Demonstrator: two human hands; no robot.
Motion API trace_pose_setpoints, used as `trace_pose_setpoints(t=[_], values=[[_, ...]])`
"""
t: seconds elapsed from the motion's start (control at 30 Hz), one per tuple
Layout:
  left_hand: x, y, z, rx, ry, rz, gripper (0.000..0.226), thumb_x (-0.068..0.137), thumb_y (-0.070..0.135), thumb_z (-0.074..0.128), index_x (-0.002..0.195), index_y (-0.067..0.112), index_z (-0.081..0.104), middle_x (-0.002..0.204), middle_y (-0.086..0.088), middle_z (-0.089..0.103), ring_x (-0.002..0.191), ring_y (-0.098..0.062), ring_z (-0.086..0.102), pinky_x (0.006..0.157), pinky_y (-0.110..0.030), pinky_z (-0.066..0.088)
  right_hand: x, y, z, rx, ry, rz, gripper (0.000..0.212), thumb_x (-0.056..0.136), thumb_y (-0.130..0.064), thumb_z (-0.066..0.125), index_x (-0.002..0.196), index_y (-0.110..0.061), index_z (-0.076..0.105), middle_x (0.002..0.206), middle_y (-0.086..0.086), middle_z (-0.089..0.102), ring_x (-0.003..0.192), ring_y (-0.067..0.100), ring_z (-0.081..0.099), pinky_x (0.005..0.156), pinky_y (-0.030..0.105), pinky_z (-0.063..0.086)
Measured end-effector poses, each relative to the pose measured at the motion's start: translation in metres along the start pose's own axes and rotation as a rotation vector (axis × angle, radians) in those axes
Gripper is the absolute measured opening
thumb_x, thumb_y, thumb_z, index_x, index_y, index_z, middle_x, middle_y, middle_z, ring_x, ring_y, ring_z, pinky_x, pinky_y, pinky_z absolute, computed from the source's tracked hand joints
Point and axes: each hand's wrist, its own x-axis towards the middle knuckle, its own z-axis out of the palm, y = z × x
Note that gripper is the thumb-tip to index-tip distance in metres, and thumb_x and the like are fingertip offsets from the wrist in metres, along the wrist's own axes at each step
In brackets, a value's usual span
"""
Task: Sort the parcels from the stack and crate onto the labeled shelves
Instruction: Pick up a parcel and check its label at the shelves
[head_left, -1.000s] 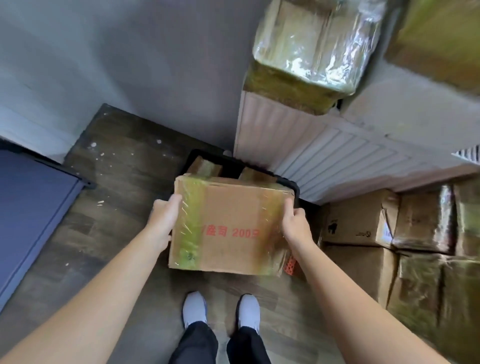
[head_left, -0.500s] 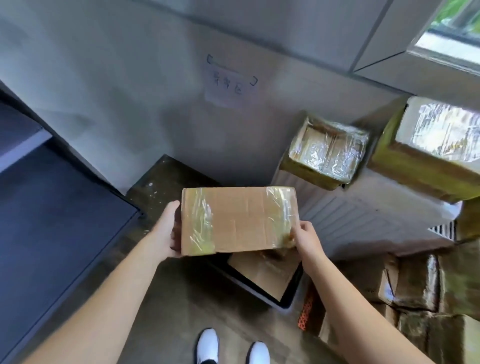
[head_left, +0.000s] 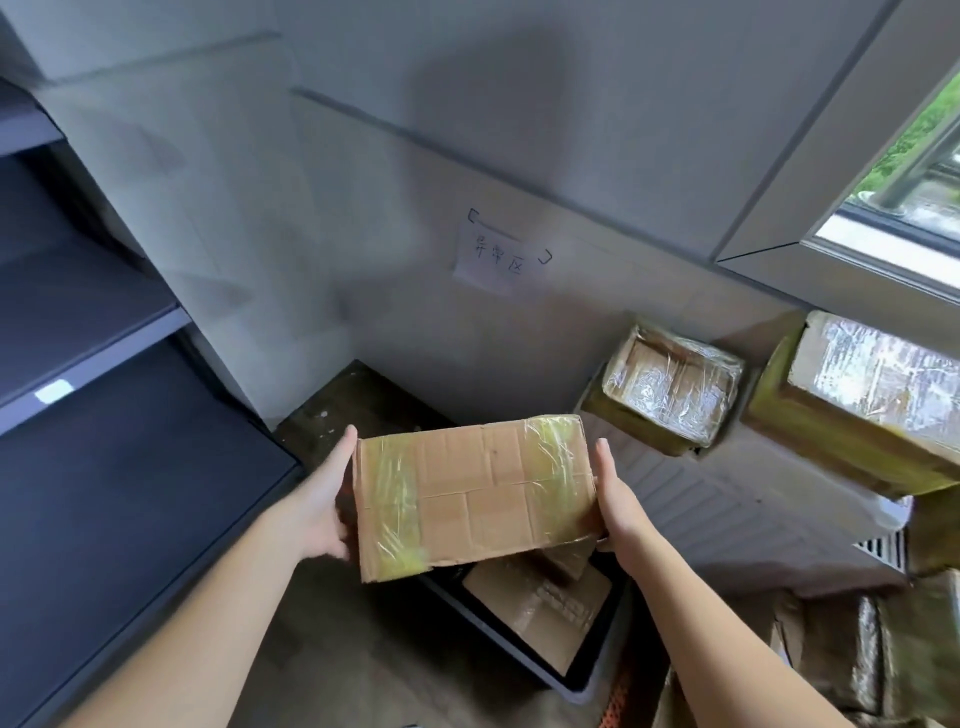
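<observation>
Head view: a brown corrugated cardboard parcel banded with clear tape (head_left: 475, 496), clamped between the two hands — left hand (head_left: 324, 506) flat on its left end, right hand (head_left: 613, 499) flat on its right end, fingers pointing away. Lifted clear now, level and chest-high, where a second ago sat low, just over the black plastic crate (head_left: 582, 675) with red print showing; now a plain face up, no print visible. Crate below and near, another brown parcel (head_left: 540, 603) left lying inside. So: pick-up done, carry under way, placement not yet.

To the left, dark grey shelf boards (head_left: 88, 306) stacked one over another, a small white label (head_left: 52, 391) on the front lip of one — text too small to read. On the far wall, a handwritten paper sign (head_left: 501, 254) with bracket marks at its corners. To the right, two film-wrapped cardboard boxes (head_left: 670, 389) resting on a white ribbed radiator top (head_left: 753, 499), more wrapped parcels (head_left: 893, 649) stacked on the floor at the near right, a window (head_left: 909, 161) above.

Likely next: a turn left toward the shelves, matching parcel to label. Grip is by palm pressure on the ends only, nothing beneath — some risk of slipping on the glossy tape if pressure eases.
</observation>
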Motion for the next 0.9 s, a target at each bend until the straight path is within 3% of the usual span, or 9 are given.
trace_pose_setpoints(t=[0.07, 0.13, 0.27, 0.33, 0.43, 0.53, 0.6, 0.77, 0.9], values=[[-0.001, -0.006, -0.007, 0.057, 0.012, 0.019, 0.074, 0.084, 0.054, 0.064, 0.145, 0.021, 0.037, 0.139, -0.017, 0.049, 0.125, -0.04, 0.049, 0.103, -0.067, 0.034, -0.003, -0.008, 0.006, -0.06, -0.014, -0.017, 0.087, 0.081, -0.086, 0.021, 0.116, -0.02, 0.065, 0.124, 0.002, 0.06, 0.113, 0.024, 0.055, 0.095, 0.042, 0.041], [0.0, -0.012, -0.015, 0.022, 0.021, 0.057, 0.055, 0.092, 0.039, 0.058, 0.141, 0.019, 0.042, 0.126, -0.016, 0.057, 0.112, -0.038, 0.056, 0.097, -0.065, 0.041, -0.005, -0.013, 0.01, -0.078, -0.029, -0.04, 0.102, 0.069, -0.094, 0.021, 0.124, -0.021, 0.065, 0.131, 0.002, 0.061, 0.118, 0.023, 0.056, 0.103, 0.041, 0.041], [-0.003, -0.006, -0.026, -0.122, -0.034, 0.003, 0.071, 0.081, 0.08, 0.043, 0.125, 0.025, 0.053, 0.128, -0.016, 0.056, 0.125, -0.04, 0.048, 0.087, -0.061, 0.039, 0.008, -0.011, 0.013, -0.056, -0.032, -0.131, 0.12, 0.051, -0.105, 0.024, 0.138, -0.027, 0.052, 0.138, -0.005, 0.055, 0.12, 0.018, 0.053, 0.105, 0.043, 0.042], [-0.008, -0.002, -0.025, -0.118, 0.008, 0.002, 0.057, 0.088, 0.067, 0.047, 0.112, 0.017, 0.06, 0.116, -0.017, 0.062, 0.113, -0.038, 0.054, 0.093, -0.057, 0.039, 0.01, -0.01, 0.016, -0.051, -0.04, -0.144, 0.119, 0.051, -0.106, 0.024, 0.136, -0.028, 0.054, 0.136, -0.005, 0.056, 0.12, 0.017, 0.054, 0.108, 0.046, 0.04], [-0.013, -0.005, -0.025, -0.131, 0.0, 0.096, 0.029, 0.094, 0.035, 0.051, 0.11, 0.015, 0.065, 0.107, -0.017, 0.068, 0.103, -0.035, 0.061, 0.099, -0.056, 0.042, -0.001, -0.02, 0.018, -0.012, -0.034, -0.148, 0.109, 0.056, -0.102, 0.024, 0.125, -0.026, 0.061, 0.126, -0.003, 0.062, 0.113, 0.018, 0.059, 0.106, 0.046, 0.044], [-0.016, -0.003, -0.029, -0.164, -0.002, 0.193, 0.026, 0.097, 0.021, 0.045, 0.114, 0.012, 0.063, 0.112, -0.015, 0.067, 0.098, -0.032, 0.062, 0.091, -0.051, 0.046, -0.024, -0.041, 0.022, 0.023, -0.038, -0.133, 0.074, 0.083, -0.083, 0.024, 0.118, -0.027, 0.057, 0.116, -0.005, 0.061, 0.104, 0.016, 0.059, 0.101, 0.044, 0.045], [-0.019, 0.001, -0.03, -0.164, -0.001, 0.248, 0.028, 0.097, 0.013, 0.044, 0.123, 0.014, 0.054, 0.117, -0.016, 0.063, 0.099, -0.032, 0.061, 0.085, -0.052, 0.048, -0.025, -0.049, 0.02, 0.053, -0.081, -0.133, 0.055, 0.095, -0.068, 0.024, 0.115, -0.028, 0.056, 0.101, -0.009, 0.061, 0.09, 0.009, 0.059, 0.09, 0.039, 0.047], [-0.029, 0.004, -0.03, -0.068, 0.014, 0.344, 0.046, 0.095, -0.002, 0.044, 0.135, 0.019, 0.037, 0.121, -0.017, 0.059, 0.108, -0.036, 0.058, 0.091, -0.059, 0.045, -0.026, -0.062, 0.011, -0.068, -0.148, -0.093, 0.064, 0.09, -0.065, 0.048, 0.134, -0.018, 0.042, 0.121, -0.001, 0.045, 0.102, 0.016, 0.05, 0.088, 0.048, 0.046], [-0.038, 0.008, -0.027, -0.067, 0.059, 0.388, 0.051, 0.09, -0.011, 0.043, 0.133, 0.015, 0.037, 0.117, -0.02, 0.059, 0.107, -0.039, 0.057, 0.095, -0.059, 0.043, -0.032, -0.071, 0.012, -0.01, -0.124, -0.157, 0.045, 0.094, -0.048, 0.056, 0.123, -0.014, 0.05, 0.107, -0.001, 0.051, 0.086, 0.012, 0.052, 0.092, 0.057, 0.051]])
